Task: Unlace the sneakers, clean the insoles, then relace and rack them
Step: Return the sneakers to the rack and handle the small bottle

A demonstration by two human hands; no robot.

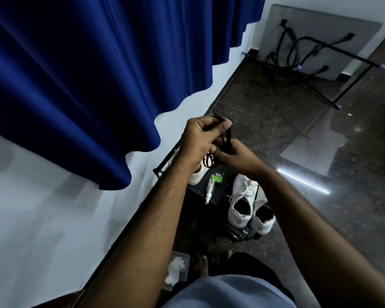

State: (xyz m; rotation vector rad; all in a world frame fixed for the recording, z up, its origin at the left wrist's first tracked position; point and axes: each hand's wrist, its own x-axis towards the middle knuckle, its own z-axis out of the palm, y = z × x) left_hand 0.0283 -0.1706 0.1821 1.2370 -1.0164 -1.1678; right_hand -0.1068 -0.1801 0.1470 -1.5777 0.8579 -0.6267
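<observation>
Both hands are raised above a low black rack (218, 194). My left hand (200, 138) pinches a black lace (226, 138) near its top, and my right hand (236, 155) grips the same lace lower down; loops of it hang below the hands. A pair of white sneakers (242, 203) with white laces stands on the rack's near right end. Another white sneaker (197, 176) lies behind my left wrist, mostly hidden. A white spray bottle with a green label (212, 185) lies on the rack between them.
A blue curtain (87, 74) hangs on the white wall at left. A clear tub with white cloth (176, 268) sits on the dark floor near my bare foot (201, 263). A folded table with black legs (316, 43) leans on the far wall.
</observation>
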